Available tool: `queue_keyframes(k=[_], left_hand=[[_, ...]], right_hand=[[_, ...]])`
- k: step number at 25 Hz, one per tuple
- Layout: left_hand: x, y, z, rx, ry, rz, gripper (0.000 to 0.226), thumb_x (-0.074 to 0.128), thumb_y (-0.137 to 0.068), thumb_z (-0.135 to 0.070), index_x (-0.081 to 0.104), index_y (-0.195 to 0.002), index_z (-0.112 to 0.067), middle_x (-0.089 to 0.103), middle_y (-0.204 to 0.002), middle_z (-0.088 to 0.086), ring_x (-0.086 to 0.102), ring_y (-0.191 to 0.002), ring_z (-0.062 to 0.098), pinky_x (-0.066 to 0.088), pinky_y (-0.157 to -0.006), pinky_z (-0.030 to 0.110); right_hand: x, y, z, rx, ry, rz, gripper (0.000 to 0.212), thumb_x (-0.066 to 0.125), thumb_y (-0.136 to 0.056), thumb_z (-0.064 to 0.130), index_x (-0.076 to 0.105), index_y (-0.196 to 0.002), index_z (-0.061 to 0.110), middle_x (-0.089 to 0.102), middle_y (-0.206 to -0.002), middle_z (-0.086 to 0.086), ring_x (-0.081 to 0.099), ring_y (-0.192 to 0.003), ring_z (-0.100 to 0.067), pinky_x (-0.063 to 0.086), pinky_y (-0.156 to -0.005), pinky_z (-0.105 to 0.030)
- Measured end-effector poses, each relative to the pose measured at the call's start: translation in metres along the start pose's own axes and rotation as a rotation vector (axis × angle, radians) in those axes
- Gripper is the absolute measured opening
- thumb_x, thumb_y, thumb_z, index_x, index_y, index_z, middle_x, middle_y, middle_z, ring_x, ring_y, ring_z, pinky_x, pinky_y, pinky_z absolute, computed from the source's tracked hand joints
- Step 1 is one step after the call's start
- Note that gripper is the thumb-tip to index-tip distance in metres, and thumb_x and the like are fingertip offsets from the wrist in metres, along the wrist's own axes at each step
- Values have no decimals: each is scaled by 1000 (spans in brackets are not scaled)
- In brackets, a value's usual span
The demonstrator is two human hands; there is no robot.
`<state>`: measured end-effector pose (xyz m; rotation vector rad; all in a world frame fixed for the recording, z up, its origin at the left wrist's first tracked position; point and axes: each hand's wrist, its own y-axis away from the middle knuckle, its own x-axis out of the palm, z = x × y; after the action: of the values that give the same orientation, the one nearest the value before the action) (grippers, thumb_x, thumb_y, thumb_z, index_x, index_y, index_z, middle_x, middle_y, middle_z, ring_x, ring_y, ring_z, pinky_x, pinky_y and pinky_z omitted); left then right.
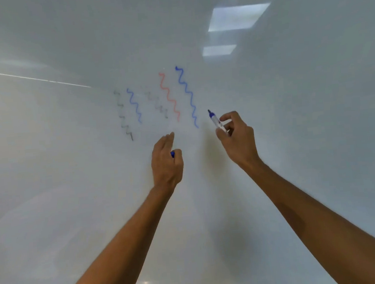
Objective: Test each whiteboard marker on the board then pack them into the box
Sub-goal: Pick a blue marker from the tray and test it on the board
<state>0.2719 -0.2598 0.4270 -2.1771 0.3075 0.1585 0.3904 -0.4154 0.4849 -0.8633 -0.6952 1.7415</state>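
Squiggles [188, 93] number five on the board [70, 151]; right hand [238, 142] pinches a marker [215, 119], left hand [166, 163] probably grips its cap [172, 154]; packing remains.

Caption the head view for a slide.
Right hand holds an uncapped blue marker beside five squiggles on the whiteboard; left hand grips a blue cap.

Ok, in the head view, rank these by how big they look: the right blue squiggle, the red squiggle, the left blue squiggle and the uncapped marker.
1. right blue squiggle
2. red squiggle
3. left blue squiggle and uncapped marker: about alike, and the right hand hides part of the marker.
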Motion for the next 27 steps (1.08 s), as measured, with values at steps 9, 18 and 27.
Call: queue_keyframes(k=[9, 18, 27], left_hand=[[32, -12, 26, 315, -540, 106, 89, 42, -79, -32, 9, -161, -18, 2, -168, 10, -3, -155, 25, 9, -125, 49], [39, -13, 46, 324, -643, 174, 89, 43, -80, -32, 8, -161, -20, -3, -168, 8, -6, -155, 26, 12, -124, 52], [37, -17, 52, 334, -668, 184, 89, 41, -80, -33, 5, -161, -23, -5, -168, 5, -6, -155, 25, 12, -124, 51]], right_hand=[[11, -100, 37, -320, 101, -218, 14, 68, -87, 19, 68, -100, 15, 64, -75, 6, 55, -59, -8, 45, -58, -21], [37, -145, 42, -513, 240, -207, 19, 59, -94, 10, 69, -110, 8, 66, -89, -5, 51, -73, -9, 41, -68, -12], [36, -115, 16, -548, 290, -220, 14, 61, -91, 9, 69, -102, 4, 68, -88, -9, 59, -70, -18, 47, -64, -24]])
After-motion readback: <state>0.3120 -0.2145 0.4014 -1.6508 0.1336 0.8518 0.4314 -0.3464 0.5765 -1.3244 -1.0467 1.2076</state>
